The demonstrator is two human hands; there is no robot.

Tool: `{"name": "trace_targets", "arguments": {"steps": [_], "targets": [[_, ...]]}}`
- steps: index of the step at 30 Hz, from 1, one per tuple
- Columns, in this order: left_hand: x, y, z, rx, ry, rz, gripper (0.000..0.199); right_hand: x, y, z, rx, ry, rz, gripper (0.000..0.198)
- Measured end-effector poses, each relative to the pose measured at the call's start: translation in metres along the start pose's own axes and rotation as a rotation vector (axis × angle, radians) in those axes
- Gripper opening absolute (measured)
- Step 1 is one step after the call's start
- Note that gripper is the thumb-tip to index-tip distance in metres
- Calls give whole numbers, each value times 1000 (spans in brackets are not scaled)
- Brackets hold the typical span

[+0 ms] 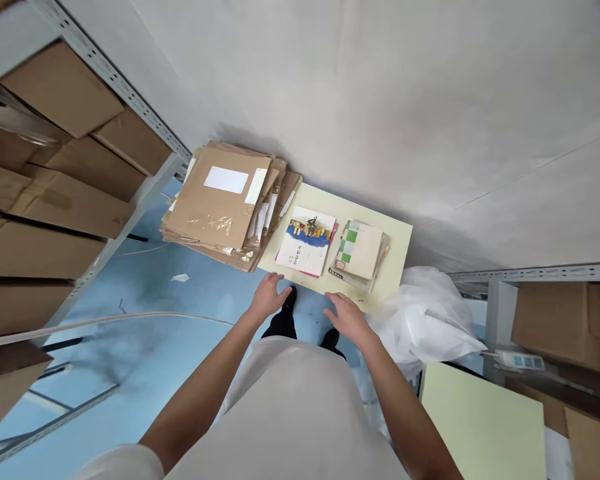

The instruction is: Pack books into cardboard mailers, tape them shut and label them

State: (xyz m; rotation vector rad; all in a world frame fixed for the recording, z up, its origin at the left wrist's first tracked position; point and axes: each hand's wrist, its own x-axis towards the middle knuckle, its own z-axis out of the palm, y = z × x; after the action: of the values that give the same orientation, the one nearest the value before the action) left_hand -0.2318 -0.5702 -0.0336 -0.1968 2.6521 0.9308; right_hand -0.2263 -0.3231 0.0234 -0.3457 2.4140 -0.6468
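Observation:
My left hand (269,297) is at the near edge of a pale yellow table (325,195), fingers stretched out and holding nothing. My right hand (347,313) hovers by the same edge farther right, its thumb and fingers apart, also empty. Whether either hand touches the table I cannot tell. Just beyond the left hand lies a book with a white, blue and yellow cover (307,241), something pink showing beneath it. Beyond the right hand is a small stack of worn books (363,250), the top one cream with green squares. The fingertips are apart from both.
Flattened cardboard (220,200) is piled at the table's left end. A white plastic bag (425,313) bulges at its right. Shelves of cardboard boxes (60,87) stand left and right. A cable (130,315) crosses the left side; another pale yellow panel (480,420) sits lower right.

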Motion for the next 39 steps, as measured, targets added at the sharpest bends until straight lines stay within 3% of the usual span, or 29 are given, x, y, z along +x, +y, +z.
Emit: {"name": "trace_targets", "arguments": {"steps": [7,12,14,22,33,39], "targets": [[79,-23,-6,-37,-185,-91,74,90,-25,31,174,3,252,65],[98,-26,-2,-119,-292,-183,83,130,-22,54,393,118,489,81],[98,-25,-1,-163,-322,-208,84,137,-20,61,466,151,516,84],[88,-21,-7,-244,-343,-267,87,135,-19,73,605,280,609,89],[79,-37,-7,-353,-264,-305,75,118,-18,77,826,391,565,80],[69,-52,1,-524,-156,-371,61,102,-18,81,1083,476,646,54]]}}
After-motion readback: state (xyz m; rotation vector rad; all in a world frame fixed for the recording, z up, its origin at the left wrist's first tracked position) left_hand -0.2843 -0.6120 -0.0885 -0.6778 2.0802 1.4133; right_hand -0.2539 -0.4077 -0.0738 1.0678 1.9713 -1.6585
